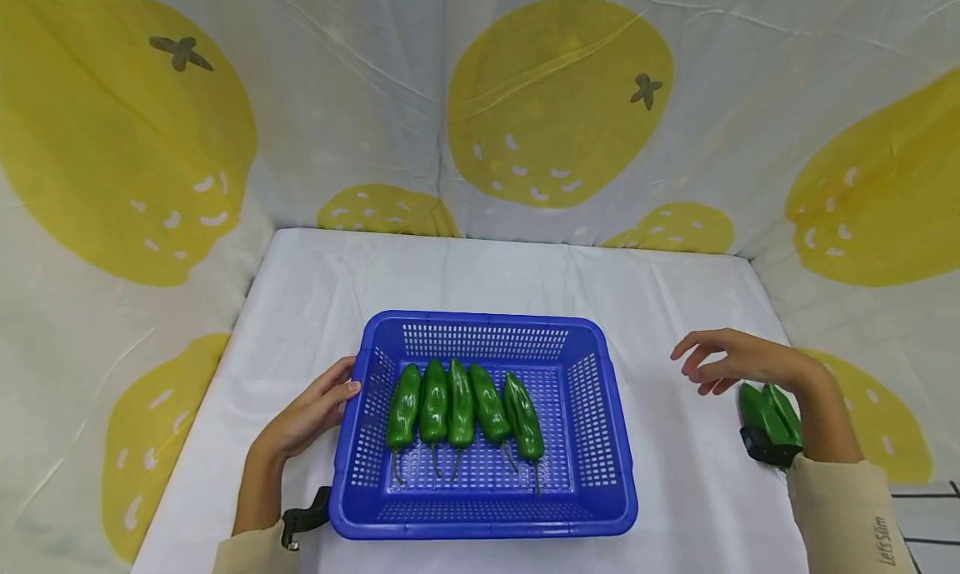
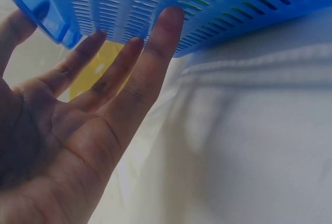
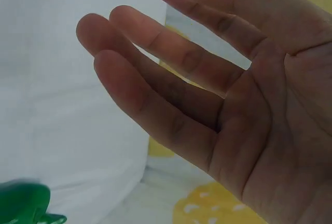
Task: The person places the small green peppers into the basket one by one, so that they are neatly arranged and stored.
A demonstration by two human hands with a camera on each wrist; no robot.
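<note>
A blue plastic basket [image 1: 483, 530] with perforated walls stands on the white-covered table. Inside it several green peppers [image 1: 459, 403] lie side by side, stems toward the front. My left hand [image 1: 311, 416] is at the basket's left side, its thumb by the rim. In the left wrist view, the fingers [image 2: 155, 58] reach fairly straight against the outside of the slotted wall. Off to the right, my right hand [image 1: 738, 359] hovers above the table with loosely bent fingers and nothing in them. More green peppers [image 1: 761, 411] lie beside the right wrist, partly hidden by it and its black strap.
The white tablecloth [image 1: 480, 278] covers the table on all sides of the basket. A hanging cloth printed with yellow fruit [image 1: 562, 99] closes off the back and both sides. In the right wrist view, part of a green pepper [image 3: 23, 200] shows at the lower left.
</note>
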